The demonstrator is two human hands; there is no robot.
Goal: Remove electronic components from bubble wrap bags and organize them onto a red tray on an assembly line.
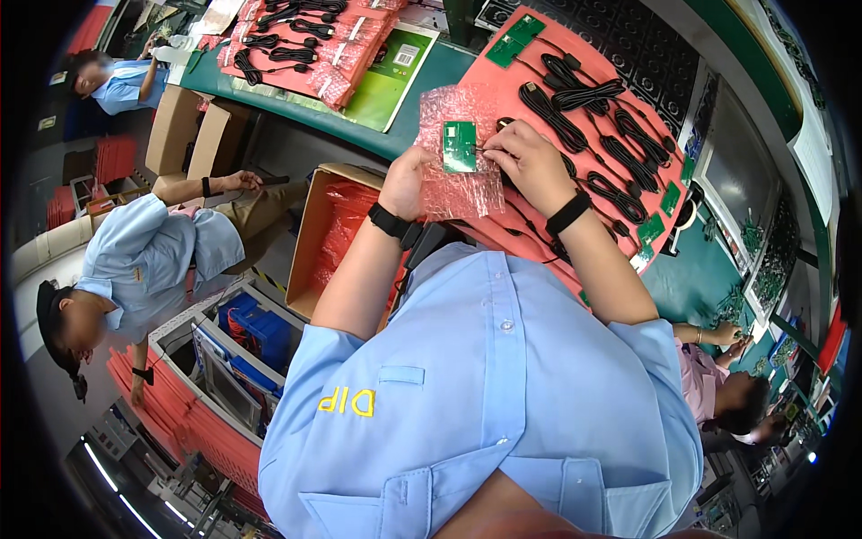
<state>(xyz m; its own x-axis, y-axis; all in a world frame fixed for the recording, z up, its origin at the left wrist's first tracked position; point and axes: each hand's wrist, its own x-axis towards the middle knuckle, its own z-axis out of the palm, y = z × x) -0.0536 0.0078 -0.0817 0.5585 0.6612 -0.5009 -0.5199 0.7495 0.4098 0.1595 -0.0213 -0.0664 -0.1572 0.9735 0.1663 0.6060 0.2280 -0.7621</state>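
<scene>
A small green circuit board (459, 148) lies over a sheet or bag of pink bubble wrap (474, 195), raised in front of my chest. My left hand (406, 186) is closed on the wrap's left edge, its thumb close to the board. From the right, my right hand (533, 166) pinches the dark cable at the board's right edge. Whether the board is inside the wrap or on top of it, I cannot tell. Under and beyond my right hand, several coiled black cables (549, 119) with green boards (516, 40) lie on a pink foam sheet (489, 67).
Bundled black cables (292, 56) rest on stacked pink bubble wrap at the far left of the green table (404, 117). An open carton (310, 238) with red plastic stands left of my left arm. Co-workers (171, 238) are at the left and lower right.
</scene>
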